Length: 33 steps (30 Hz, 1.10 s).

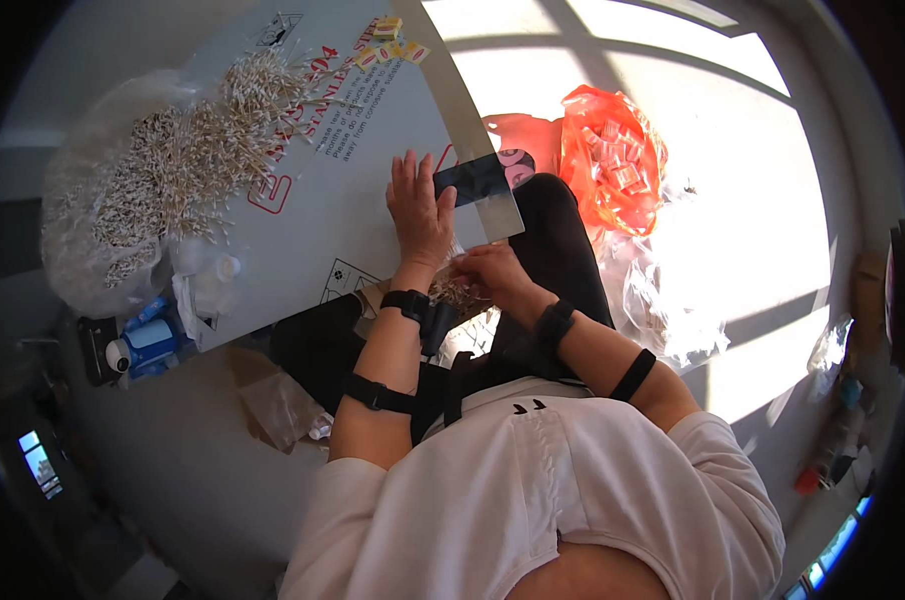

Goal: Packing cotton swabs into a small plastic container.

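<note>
Cotton swabs (193, 160) partly cover red lettering (325, 62) on the table (318, 225); left hand (421, 218) outspread, right hand (498, 272) curled, hold unclear.

Left hand spread, right hand curled beneath

The left hand (420, 213) shows its back, fingers extended and slightly parted, pointing away from the body, with the thumb standing off toward the right. The right hand (498, 271) sits lower and nearer the torso, its fingers bent and drawn together, pointing left toward the left wrist; its fingertips are too small to read clearly. The left forearm (392, 352) rises almost straight from the elbow, while the right forearm (598, 345) slants inward, so the hands work close together, apart from each other.
</note>
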Tool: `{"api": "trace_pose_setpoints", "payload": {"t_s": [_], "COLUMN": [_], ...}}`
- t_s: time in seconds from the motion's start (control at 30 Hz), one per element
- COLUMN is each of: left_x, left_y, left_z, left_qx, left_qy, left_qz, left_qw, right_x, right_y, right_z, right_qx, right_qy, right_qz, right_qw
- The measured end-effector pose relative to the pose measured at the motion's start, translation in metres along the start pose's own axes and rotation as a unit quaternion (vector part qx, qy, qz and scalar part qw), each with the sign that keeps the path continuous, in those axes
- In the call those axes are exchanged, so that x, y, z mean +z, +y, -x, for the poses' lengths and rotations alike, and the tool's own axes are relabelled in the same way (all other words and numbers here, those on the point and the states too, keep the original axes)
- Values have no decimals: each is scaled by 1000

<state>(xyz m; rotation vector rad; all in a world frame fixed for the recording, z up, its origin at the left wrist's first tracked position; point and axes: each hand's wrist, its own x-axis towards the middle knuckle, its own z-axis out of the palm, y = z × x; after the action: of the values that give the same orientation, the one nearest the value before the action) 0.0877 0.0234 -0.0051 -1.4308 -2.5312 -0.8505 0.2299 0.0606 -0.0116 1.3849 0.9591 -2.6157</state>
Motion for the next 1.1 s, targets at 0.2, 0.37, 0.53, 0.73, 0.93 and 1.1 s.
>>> {"api": "trace_pose_setpoints", "payload": {"t_s": [0.2,0.37,0.53,0.73,0.93,1.1], "left_x": [-42,-70,-109,-154,-194,-202], "left_y": [-13,16,39,68,92,89], "left_z": [33,33,36,49,57,61], "left_qx": [-406,-422,-231,-50,45,110], "left_qy": [-48,-8,23,75,93,110], "left_qz": [327,689,615,504,409,396], "left_qw": [852,589,754,859,907,905], "right_x": [-8,-9,1,46,52,59], "right_y": [-3,-4,-42,-69,-62,-60], "right_z": [7,13,53,113,137,152], "right_qx": [-59,-153,-320,-627,-634,-641], "right_qy": [-47,-146,-125,-113,-119,-166], "right_qz": [-42,30,263,330,317,305], "right_qw": [996,977,901,696,695,684]}}
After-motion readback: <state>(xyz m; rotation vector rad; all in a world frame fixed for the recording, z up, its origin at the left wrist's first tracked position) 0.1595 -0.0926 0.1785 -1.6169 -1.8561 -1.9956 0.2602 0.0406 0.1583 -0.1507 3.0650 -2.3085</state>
